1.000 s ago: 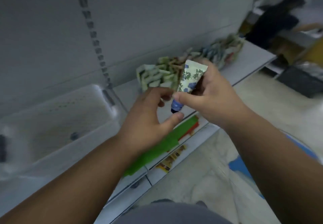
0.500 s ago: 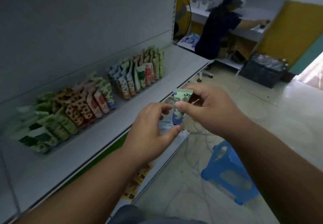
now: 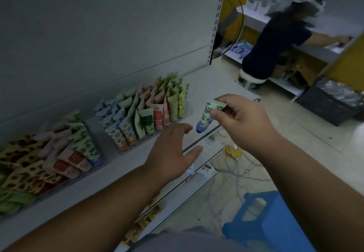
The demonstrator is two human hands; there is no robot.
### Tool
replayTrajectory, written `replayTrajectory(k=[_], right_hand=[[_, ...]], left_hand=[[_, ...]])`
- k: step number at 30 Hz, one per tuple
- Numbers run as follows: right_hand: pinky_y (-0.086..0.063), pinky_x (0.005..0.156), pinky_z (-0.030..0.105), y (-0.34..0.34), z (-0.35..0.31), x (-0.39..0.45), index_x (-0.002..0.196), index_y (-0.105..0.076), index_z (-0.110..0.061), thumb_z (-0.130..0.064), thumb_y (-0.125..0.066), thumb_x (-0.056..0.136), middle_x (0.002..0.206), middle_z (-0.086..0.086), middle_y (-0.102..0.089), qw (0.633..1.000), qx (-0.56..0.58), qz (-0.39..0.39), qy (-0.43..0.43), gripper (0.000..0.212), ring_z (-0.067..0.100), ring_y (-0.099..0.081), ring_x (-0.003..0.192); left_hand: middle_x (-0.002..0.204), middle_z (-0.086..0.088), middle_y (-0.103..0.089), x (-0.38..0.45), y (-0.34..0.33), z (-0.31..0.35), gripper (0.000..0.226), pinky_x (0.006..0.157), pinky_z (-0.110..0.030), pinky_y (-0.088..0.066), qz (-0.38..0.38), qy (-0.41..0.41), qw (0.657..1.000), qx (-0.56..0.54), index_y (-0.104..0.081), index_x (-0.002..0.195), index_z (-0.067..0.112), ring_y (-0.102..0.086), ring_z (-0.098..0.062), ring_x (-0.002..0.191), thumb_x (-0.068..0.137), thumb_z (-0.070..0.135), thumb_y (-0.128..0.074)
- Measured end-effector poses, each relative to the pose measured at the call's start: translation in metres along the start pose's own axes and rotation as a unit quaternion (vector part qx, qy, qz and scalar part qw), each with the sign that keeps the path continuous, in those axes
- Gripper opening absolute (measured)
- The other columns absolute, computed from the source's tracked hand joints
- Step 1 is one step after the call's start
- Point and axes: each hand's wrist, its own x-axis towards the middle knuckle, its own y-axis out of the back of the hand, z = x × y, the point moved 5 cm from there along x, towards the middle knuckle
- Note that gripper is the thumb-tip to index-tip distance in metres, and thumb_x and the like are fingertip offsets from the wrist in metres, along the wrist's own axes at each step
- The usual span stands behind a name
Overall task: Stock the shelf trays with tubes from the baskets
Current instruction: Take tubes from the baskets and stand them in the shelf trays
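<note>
Right hand (image 3: 244, 122) pinching a small floral-printed tube with a blue cap (image 3: 205, 118) by its flat crimped end, cap hanging down, above the front edge of the white metal shelf (image 3: 110, 175). Left hand (image 3: 173, 151) just beside, fingers spread and relaxed, holding nothing, apart from the tube. Rows of colourful upright tubes (image 3: 145, 116) packed along the shelf behind. Blue plastic stool (image 3: 269, 222) on the floor below.

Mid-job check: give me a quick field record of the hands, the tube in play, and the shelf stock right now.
right hand: pinches tube near its crimped end
tube: floral print, blue cap pointing down, held above shelf edge
left hand: fingers relaxed, holds nothing, just below the tube
near tray: packed with upright tubes
far-left tray: tubes leaning back
shelf: bare to the right of the trays
</note>
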Motion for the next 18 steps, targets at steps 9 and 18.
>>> replayTrajectory(k=[9, 18], right_hand=[[-0.043, 0.071, 0.026, -0.035, 0.049, 0.111, 0.109, -0.063, -0.017, -0.032, -0.064, 0.091, 0.085, -0.008, -0.058, 0.986, -0.018, -0.089, 0.142, 0.024, 0.010, -0.055, 0.078], [-0.034, 0.067, 0.023, -0.081, 0.073, 0.143, 0.115, -0.062, -0.017, -0.031, -0.061, 0.092, 0.100, 0.000, -0.064, 0.949, -0.046, -0.199, 0.242, 0.026, 0.010, -0.051, 0.079]], left_hand=[[0.119, 0.003, -0.053, 0.030, -0.038, -0.023, 0.049, 0.091, -0.030, -0.039, 0.089, 0.156, 0.979, 0.092, -0.054, 0.122, 0.021, -0.047, -0.017, 0.111, 0.083, 0.050, -0.058], [0.116, -0.001, -0.060, 0.039, -0.051, -0.015, 0.055, 0.096, -0.036, -0.040, 0.152, 0.259, 0.942, 0.151, -0.060, 0.117, 0.018, -0.051, -0.025, 0.113, 0.081, 0.056, -0.044]])
